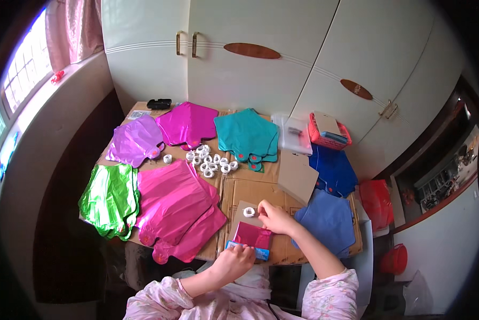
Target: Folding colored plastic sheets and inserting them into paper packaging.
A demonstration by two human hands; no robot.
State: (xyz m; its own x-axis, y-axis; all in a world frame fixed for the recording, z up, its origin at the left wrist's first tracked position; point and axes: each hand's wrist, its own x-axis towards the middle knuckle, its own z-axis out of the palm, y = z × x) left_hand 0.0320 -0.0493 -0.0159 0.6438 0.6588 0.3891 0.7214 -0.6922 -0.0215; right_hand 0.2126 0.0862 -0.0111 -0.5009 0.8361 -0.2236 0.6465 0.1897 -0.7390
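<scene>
My left hand point(233, 263) grips the near edge of a small folded magenta foil piece point(254, 235) that lies over a blue card on the cardboard-covered table point(250, 189). My right hand point(272, 215) rests at the far corner of that foil piece, fingers bent, right beside a white tape roll point(249, 212); whether it pinches the foil I cannot tell. Both forearms wear pink patterned sleeves.
Flat foil balloons lie in stacks: green point(109, 198), pink point(178, 208), purple point(136, 140), magenta point(187, 122), teal point(248, 133), blue point(330, 169). Several white tape rolls point(210, 160) cluster mid-table. A clear box point(296, 134) and red basket point(329, 133) stand at back right. White cupboards point(250, 53) stand behind.
</scene>
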